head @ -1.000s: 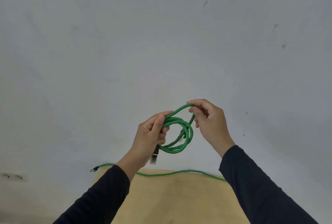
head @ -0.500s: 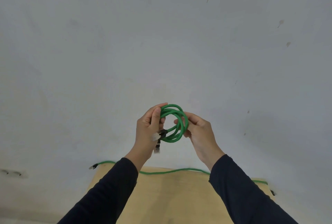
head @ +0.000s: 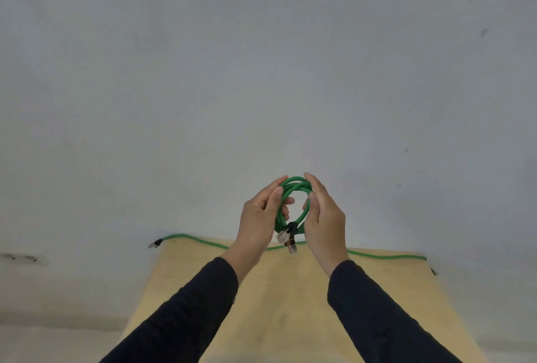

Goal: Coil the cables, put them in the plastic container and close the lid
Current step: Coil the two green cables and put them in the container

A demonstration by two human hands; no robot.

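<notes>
Both hands are raised in front of the wall [head: 261,71], above the far half of the bench [head: 284,298].

Coiled cable [head: 293,188]: green, several loops, held upright between the two hands, well clear of the bench. The plane of the coil stands roughly vertical and faces the camera; the open centre shows between the palms.

Left hand [head: 258,217]: closed around the left side of the coil, thumb laid along the front of the loops, fingers curled behind.

Right hand [head: 324,217]: fingers nearly straight and pressed against the right side of the coil, thumb in front. It steadies more than it grips.

Plugs [head: 286,239]: the two clear connector ends hang from the bottom of the coil, between the wrists.

Second cable [head: 377,255]: green, uncoiled, lying stretched along the far edge of the bench. Its long axis runs left to right, below and beyond the hands. Its left plug [head: 153,243] overhangs the left corner; the right end reaches the right corner.

No plastic container or lid in view, so which way the coil must travel cannot be told.

Judgement: first coil looks finished. For the second cable, both ends sit about equally far from the hands, with the middle nearest.
</notes>
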